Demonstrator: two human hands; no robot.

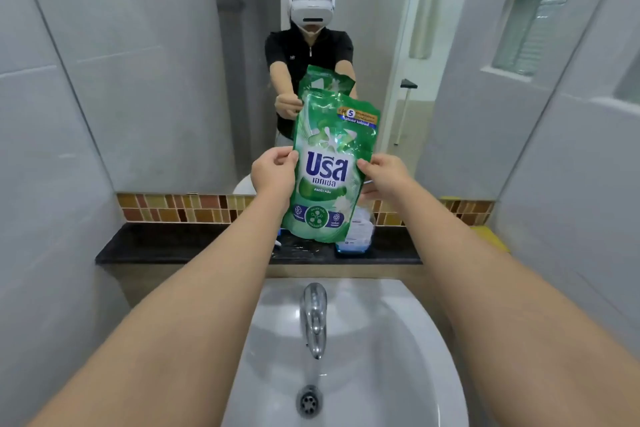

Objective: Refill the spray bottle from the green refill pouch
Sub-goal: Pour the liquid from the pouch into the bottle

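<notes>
The green refill pouch [329,170] with blue lettering hangs upright above the dark counter shelf, in front of the mirror. My left hand [273,173] pinches its left edge and my right hand [384,177] grips its right edge. Behind the pouch's lower right corner stands a clear bottle [356,236] with a blue base and a white label; the pouch hides most of it, and no spray head shows.
A black stone shelf [173,246] runs under the mirror [156,62], with a mosaic tile strip above it. Below are a white sink [381,340] and a chrome tap [315,315]. Something yellow [491,236] lies at the shelf's right end. Tiled walls close in on both sides.
</notes>
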